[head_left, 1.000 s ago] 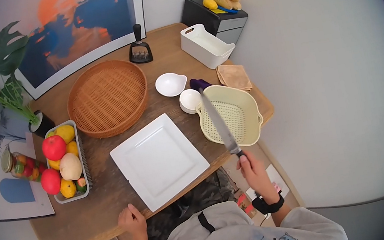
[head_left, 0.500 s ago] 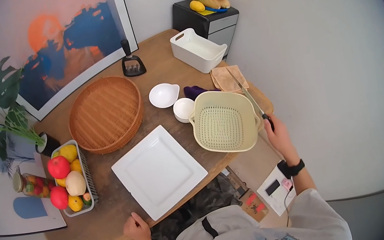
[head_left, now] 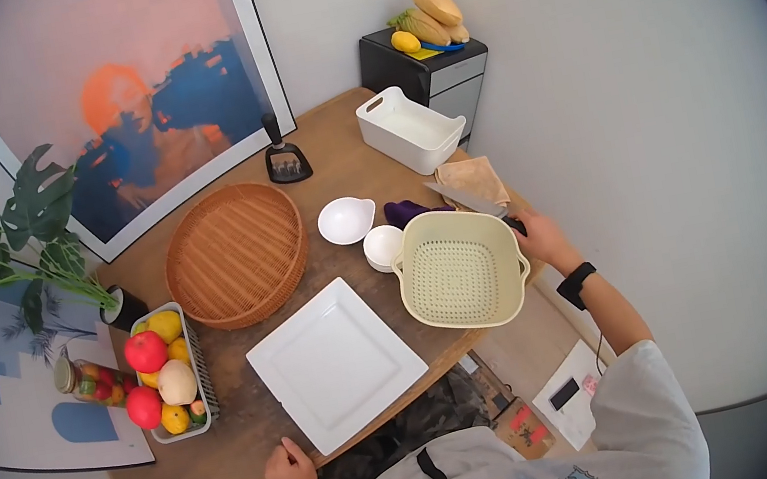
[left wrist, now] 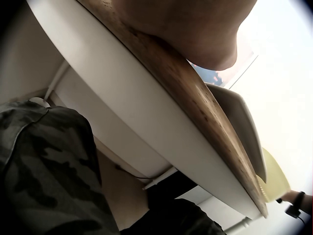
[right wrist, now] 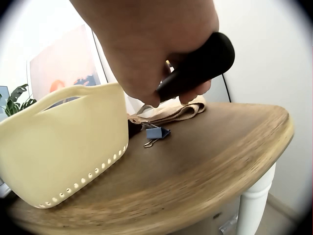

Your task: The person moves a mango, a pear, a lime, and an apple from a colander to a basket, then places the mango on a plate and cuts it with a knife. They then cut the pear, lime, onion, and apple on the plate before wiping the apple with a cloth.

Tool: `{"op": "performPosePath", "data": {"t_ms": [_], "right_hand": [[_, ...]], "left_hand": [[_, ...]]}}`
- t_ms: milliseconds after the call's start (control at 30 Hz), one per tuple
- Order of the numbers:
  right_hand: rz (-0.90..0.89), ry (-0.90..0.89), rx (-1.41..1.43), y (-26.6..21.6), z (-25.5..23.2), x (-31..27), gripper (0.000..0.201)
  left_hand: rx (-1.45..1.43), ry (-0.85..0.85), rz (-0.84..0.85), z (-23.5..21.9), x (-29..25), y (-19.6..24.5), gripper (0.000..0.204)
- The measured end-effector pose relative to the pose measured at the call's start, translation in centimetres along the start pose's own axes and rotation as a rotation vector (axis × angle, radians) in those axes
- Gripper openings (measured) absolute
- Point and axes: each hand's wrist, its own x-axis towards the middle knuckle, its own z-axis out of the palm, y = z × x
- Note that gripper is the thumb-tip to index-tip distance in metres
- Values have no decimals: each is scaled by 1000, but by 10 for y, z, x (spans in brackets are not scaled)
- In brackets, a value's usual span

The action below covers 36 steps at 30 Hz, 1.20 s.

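My right hand (head_left: pixel 543 241) grips the black handle of a knife (head_left: pixel 470 199) just right of the pale yellow strainer basket (head_left: pixel 461 272); the blade points back-left over the folded tan cloth (head_left: pixel 478 182). In the right wrist view the fingers curl round the black handle (right wrist: pixel 198 66) above the table, beside the yellow basket (right wrist: pixel 68 142). My left hand (head_left: pixel 291 470), fingers curled and holding nothing, rests at the table's front edge near the square white plate (head_left: pixel 336 364). The left wrist view shows only part of that hand (left wrist: pixel 190 29) on the edge.
A round wicker tray (head_left: pixel 236 254), two small white bowls (head_left: pixel 346 220), a purple cloth (head_left: pixel 407 210) and a white bin (head_left: pixel 412 133) stand on the table. Left are a fruit basket (head_left: pixel 207 381), a jar (head_left: pixel 95 381) and a plant. A blue binder clip (right wrist: pixel 157 132) lies near the strainer.
The right hand has carried the knife from in front of the strainer, rightward and back to the cloth beside it. The left hand stays at the table edge; the head view has shifted.
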Motion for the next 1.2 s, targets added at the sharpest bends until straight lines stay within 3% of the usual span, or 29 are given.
{"op": "performPosePath", "data": {"t_ms": [167, 567, 1067, 1200], "right_hand": [[57, -101, 8, -25, -7, -2, 37], [-102, -17, 175, -19, 13, 4, 27], [-98, -25, 229, -9, 19, 12, 28], [18, -73, 277, -10, 8, 12, 33]], "left_hand": [[21, 2, -3, 3, -2, -5, 41], [35, 8, 21, 3, -3, -7, 41], [43, -10, 23, 0, 0, -1, 42], [43, -8, 22, 0, 0, -1, 41]]}}
